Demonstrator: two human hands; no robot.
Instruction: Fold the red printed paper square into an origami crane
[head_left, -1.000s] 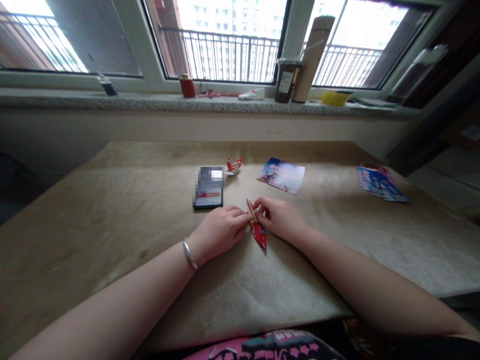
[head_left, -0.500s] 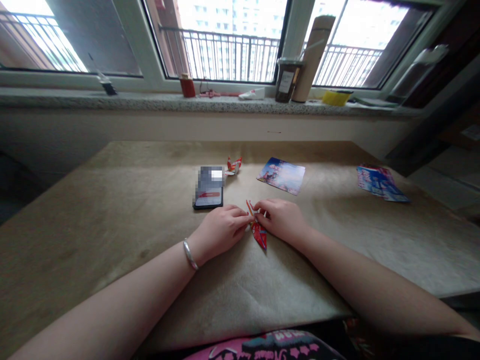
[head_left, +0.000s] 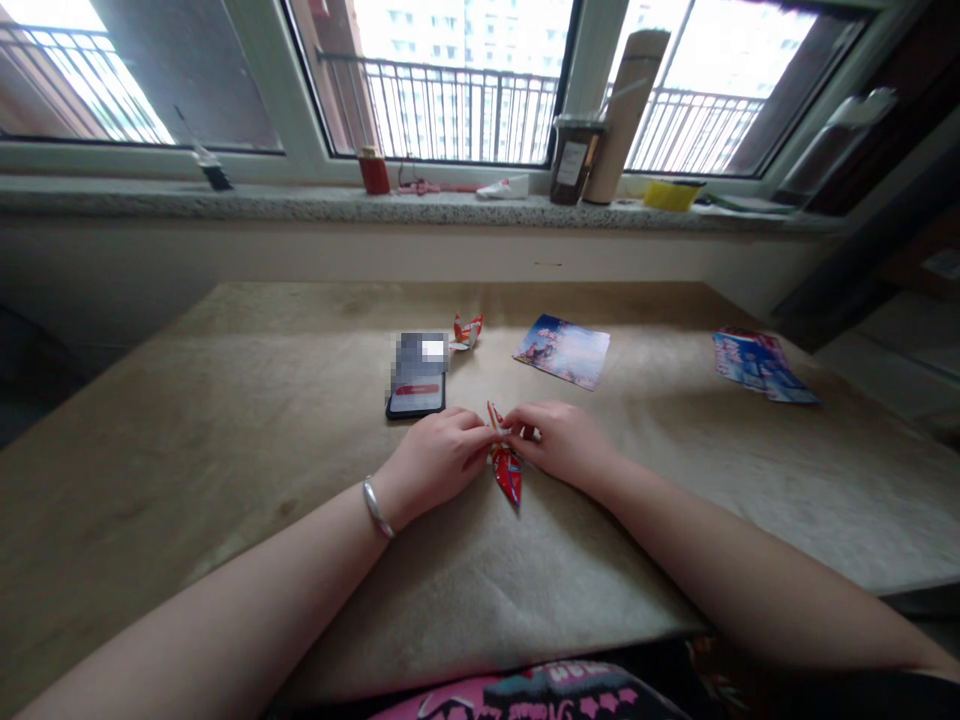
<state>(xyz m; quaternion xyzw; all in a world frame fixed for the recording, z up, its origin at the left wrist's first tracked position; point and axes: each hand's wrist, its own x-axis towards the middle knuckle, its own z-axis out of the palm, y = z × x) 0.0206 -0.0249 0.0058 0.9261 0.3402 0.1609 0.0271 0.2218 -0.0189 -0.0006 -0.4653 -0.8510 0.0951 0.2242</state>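
Observation:
A narrow folded paper piece (head_left: 508, 478), red with blue and white print, lies between my hands near the middle of the table. Its pointed lower end faces me, and a slim tip shows above my fingers. My left hand (head_left: 448, 448), with a silver bangle at the wrist, pinches its middle from the left. From the right, my right hand (head_left: 559, 440) pinches the same middle part between thumb and forefinger. The fingers nearly meet and hide the centre of the paper. Beyond them stands a small red and white folded paper figure (head_left: 468, 332).
Left of the paper figure lies a phone (head_left: 417, 398) with a partly blurred screen. A printed square sheet (head_left: 566, 350) is behind my right hand, and several printed sheets (head_left: 761, 367) lie farther right. A cup (head_left: 574, 160) and a tall tan bottle (head_left: 628, 115) stand on the windowsill (head_left: 300, 208).
The folded paper has shifted slightly left and turned a little, its lower point swinging left. My right thumb and forefinger have moved slightly left with it; my left hand has barely moved.

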